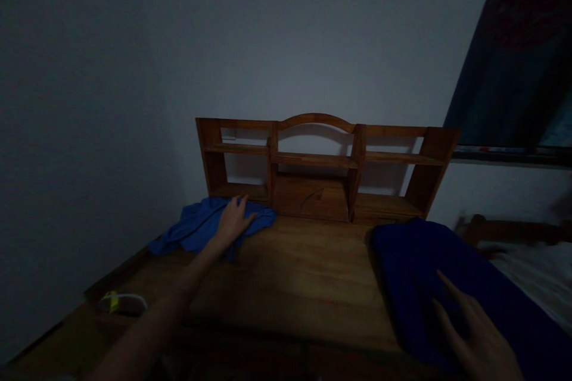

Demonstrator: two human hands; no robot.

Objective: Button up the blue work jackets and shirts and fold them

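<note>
My left hand [233, 220] reaches to the far left of a wooden desk [313, 274]. It is over a crumpled light-blue cloth [192, 227], its fingers spread; whether it presses on the cloth is hard to tell. Dark-blue folded fabric [415, 262] covers the desk's right side and hangs over toward the front. Low at the right, my right hand [476, 330] is just above or on this fabric, thumb and fingers apart, and grips nothing I can see. The dim light hides the exact contact of both hands.
A wooden shelf unit [315, 159] with several compartments stands along the desk's back, against a pale wall [286, 41]. At the front left corner lies a white cord [134, 296] with a yellow tag [113, 301]. A dark curtain [513, 71] and a bed [527, 268] are on the right.
</note>
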